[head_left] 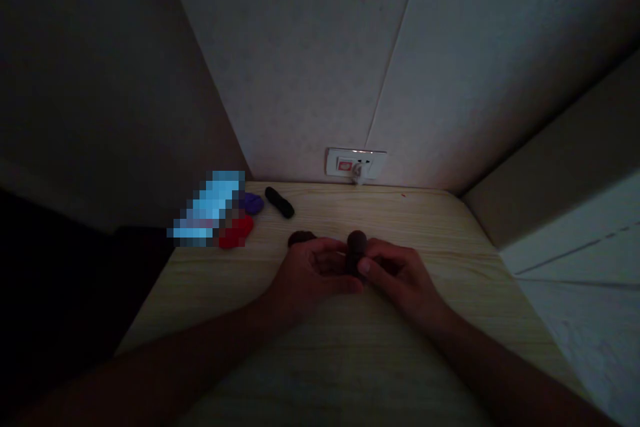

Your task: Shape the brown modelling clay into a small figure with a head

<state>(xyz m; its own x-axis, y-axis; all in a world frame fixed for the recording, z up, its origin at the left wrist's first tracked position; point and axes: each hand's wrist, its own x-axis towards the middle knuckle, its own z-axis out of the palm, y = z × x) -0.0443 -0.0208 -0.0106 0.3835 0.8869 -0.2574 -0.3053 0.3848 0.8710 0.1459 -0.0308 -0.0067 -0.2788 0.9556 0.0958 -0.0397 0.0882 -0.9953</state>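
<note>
The right grip (411, 283) pinches a dark-brown, ball-topped, clay-like piece (357, 242) (long axis seemingly upright). The left grip (304, 275) curves close beside it; whether it holds, I cannot tell.

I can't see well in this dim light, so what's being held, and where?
A dark brown lump, gripped by its lower part, below the round top, between the right hand's fingers.

It looked like a room in a home, though which room could not be told: a small wood-grain table (425, 213) with a rounded corner stood against a faintly patterned wall (300, 67), a white socket (333, 163) with a plug (358, 173) in it sat just above the tabletop, and a pale cabinet-like piece (575, 240) flanked the right side
</note>
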